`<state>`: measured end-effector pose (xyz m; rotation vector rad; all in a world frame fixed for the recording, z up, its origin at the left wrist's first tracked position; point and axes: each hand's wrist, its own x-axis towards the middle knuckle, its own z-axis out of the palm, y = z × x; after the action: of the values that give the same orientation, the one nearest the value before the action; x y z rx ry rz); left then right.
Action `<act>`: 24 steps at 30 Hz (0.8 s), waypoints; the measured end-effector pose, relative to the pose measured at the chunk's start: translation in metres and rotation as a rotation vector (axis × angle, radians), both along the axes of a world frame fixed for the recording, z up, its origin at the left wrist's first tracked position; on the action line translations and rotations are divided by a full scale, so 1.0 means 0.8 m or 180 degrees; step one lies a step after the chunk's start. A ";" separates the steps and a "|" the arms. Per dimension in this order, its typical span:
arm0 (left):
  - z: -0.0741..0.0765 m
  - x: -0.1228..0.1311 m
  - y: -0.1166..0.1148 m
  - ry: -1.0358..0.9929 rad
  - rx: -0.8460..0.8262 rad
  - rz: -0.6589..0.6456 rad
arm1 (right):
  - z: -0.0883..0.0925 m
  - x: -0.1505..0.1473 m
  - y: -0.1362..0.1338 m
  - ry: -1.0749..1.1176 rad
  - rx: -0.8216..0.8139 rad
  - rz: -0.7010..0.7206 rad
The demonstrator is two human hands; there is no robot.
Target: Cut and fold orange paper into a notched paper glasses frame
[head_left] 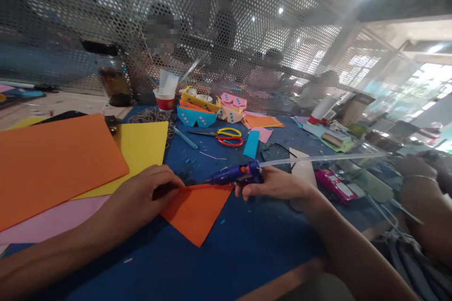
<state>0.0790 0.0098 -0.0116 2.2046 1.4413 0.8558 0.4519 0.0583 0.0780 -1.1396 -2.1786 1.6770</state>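
Note:
My right hand [278, 184] is wrapped round a blue hot glue gun [231, 175], with a long clear glue stick [328, 157] reaching out of its back end to the right. The gun's nozzle points left and lies close along the upper edge of a folded orange paper piece [199, 214]; whether it touches cannot be made out. With bent fingers, my left hand [143, 197] grips that paper at its upper left corner. Under and behind my left arm are sheets of orange paper [60, 164], yellow paper [146, 143] and pink paper [52, 221].
Beyond the gun lie scissors [226, 136], a teal pen [185, 138] and a blue paper strip [252, 144]. Folded paper glasses [197, 116], a paper cup [165, 99] and a dark jar [115, 80] stand before a perforated metal screen [212, 33]. A co-worker's arm [423, 202] is at right.

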 end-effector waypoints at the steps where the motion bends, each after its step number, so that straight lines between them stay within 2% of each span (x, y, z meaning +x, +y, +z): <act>1: -0.002 0.000 0.000 0.0003 0.0016 -0.0010 | -0.002 0.000 0.001 0.0095 -0.0067 0.0031; 6: -0.001 0.001 0.001 -0.0033 -0.0015 -0.0002 | -0.012 0.000 0.006 0.0284 -0.0289 0.0097; 16: 0.002 0.002 0.003 -0.0018 0.0062 -0.0020 | -0.008 -0.003 0.008 0.0628 -0.0284 0.0336; 21: 0.006 0.002 0.004 0.0049 -0.0003 -0.0037 | -0.003 -0.004 0.010 0.0413 0.0093 0.0142; 24: 0.003 -0.001 0.007 0.0099 -0.0063 0.0004 | 0.003 -0.001 0.010 0.0363 0.0502 -0.0200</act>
<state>0.0781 0.0152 -0.0092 2.2119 1.4594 0.8076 0.4513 0.0663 0.0808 -1.0335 -2.1388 1.4772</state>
